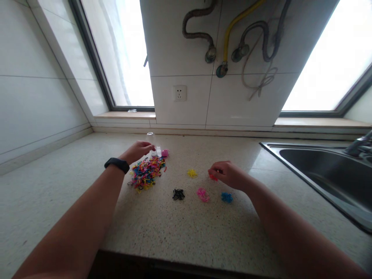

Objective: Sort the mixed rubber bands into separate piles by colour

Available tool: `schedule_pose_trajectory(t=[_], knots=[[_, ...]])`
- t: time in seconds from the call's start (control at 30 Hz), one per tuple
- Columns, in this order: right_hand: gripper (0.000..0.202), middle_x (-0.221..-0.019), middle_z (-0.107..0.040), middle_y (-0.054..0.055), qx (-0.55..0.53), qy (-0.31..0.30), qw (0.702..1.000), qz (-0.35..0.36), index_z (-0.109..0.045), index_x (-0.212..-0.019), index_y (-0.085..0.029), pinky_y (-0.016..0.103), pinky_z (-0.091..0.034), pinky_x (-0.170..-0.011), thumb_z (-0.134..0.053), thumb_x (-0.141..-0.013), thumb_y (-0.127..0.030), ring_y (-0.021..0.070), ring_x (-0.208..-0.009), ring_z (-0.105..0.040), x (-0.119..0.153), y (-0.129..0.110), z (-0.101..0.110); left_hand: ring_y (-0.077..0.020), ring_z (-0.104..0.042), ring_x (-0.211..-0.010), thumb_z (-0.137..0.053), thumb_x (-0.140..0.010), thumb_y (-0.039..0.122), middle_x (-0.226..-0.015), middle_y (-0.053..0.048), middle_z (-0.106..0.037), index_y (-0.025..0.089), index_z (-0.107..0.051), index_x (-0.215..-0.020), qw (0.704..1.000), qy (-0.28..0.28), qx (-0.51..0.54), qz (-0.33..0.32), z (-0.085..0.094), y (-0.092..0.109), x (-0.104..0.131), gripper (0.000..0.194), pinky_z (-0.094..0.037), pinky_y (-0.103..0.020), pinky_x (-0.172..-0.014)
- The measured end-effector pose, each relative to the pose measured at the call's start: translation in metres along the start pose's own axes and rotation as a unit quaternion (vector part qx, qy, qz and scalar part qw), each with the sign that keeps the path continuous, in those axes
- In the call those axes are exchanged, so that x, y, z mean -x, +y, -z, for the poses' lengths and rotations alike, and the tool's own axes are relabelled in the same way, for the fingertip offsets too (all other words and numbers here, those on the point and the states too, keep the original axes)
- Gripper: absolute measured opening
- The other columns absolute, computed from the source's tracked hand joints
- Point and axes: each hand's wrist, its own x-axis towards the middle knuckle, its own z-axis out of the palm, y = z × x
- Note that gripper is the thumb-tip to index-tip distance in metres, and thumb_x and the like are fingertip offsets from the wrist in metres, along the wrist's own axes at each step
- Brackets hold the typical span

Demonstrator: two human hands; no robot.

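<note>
A mixed heap of small multicoloured rubber bands (146,173) lies on the counter. Over its back edge is my left hand (141,150), thumb and fingertips closed together; anything pinched there is too small to make out. Close by its fingertips stand a clear plastic container (151,139) and a pink object (165,153). My right hand (228,174) has its fingers closed at a small red pile (213,177), which it partly covers. Whether it grips a band is hidden. Around it lie yellow (192,173), black (178,194), pink (202,195) and blue (226,197) piles of bands.
The speckled counter (162,232) ends at a front edge near me. At the right is a metal sink (322,170) with a faucet (360,143). On the tiled back wall are a power socket (180,93) and hanging hoses (229,35), between two windows.
</note>
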Motion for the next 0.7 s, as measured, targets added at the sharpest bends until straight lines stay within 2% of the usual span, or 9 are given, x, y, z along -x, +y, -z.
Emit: schedule_pose_trajectory(t=[0.07, 0.13, 0.3, 0.5, 0.63, 0.7], knots=[[0.035, -0.068, -0.065, 0.004, 0.001, 0.003, 1.0, -0.001, -0.071, -0.078, -0.017, 0.027, -0.033, -0.06, -0.049, -0.095, -0.037, 0.0132, -0.062, -0.053, 0.0, 0.002, 0.0, -0.0132, -0.057, -0.066, -0.062, -0.089, 0.044, -0.077, -0.004, -0.065, 0.013, -0.071, -0.093, 0.998, -0.036, -0.028, -0.034, -0.003, 0.015, 0.003, 0.033, -0.046, -0.026, -0.061], [0.035, -0.067, -0.064, 0.004, 0.001, 0.005, 1.0, -0.001, -0.07, -0.076, -0.017, 0.027, -0.032, -0.06, -0.049, -0.095, -0.038, 0.0132, -0.061, -0.052, 0.0, 0.002, -0.001, -0.0125, -0.053, -0.061, -0.067, -0.082, 0.045, -0.068, -0.003, -0.064, 0.014, -0.074, -0.085, 0.994, -0.071, -0.051, -0.063, -0.009, 0.027, 0.006, 0.031, -0.039, -0.025, -0.056], [0.037, -0.066, -0.063, 0.003, 0.003, -0.001, 1.0, -0.005, -0.07, -0.076, -0.017, 0.027, -0.032, -0.059, -0.049, -0.095, -0.039, 0.0131, -0.06, -0.052, -0.001, 0.002, -0.001, -0.0115, -0.052, -0.059, -0.07, -0.072, 0.036, -0.069, -0.002, -0.067, 0.018, -0.078, -0.086, 0.98, -0.149, -0.093, -0.097, -0.02, 0.043, 0.012, 0.024, -0.032, -0.024, -0.054], [0.036, -0.067, -0.063, 0.003, -0.005, -0.001, 1.0, -0.004, -0.07, -0.076, -0.016, 0.026, -0.032, -0.059, -0.049, -0.095, -0.039, 0.013, -0.06, -0.052, -0.001, 0.006, -0.005, -0.0098, -0.051, -0.057, -0.071, -0.067, 0.025, -0.068, -0.001, -0.067, 0.019, -0.077, -0.082, 0.964, -0.215, -0.127, -0.09, -0.02, 0.041, 0.015, 0.017, -0.034, -0.022, -0.053], [0.037, -0.066, -0.063, 0.003, -0.006, -0.001, 1.0, -0.007, -0.07, -0.076, -0.017, 0.027, -0.032, -0.059, -0.049, -0.095, -0.04, 0.0133, -0.06, -0.052, -0.001, 0.009, -0.005, -0.008, -0.049, -0.057, -0.073, -0.074, 0.03, -0.069, -0.001, -0.065, 0.015, -0.074, -0.085, 0.957, -0.238, -0.145, -0.081, -0.013, 0.033, 0.014, 0.019, -0.038, -0.02, -0.054], [0.037, -0.066, -0.063, 0.003, -0.005, -0.003, 1.0, -0.006, -0.069, -0.075, -0.016, 0.027, -0.032, -0.059, -0.049, -0.095, -0.04, 0.0132, -0.06, -0.051, -0.001, 0.009, -0.005, -0.0091, -0.053, -0.061, -0.07, -0.082, 0.035, -0.075, -0.001, -0.064, 0.013, -0.07, -0.088, 0.954, -0.246, -0.157, -0.072, -0.01, 0.027, 0.013, 0.022, -0.044, -0.022, -0.057]])
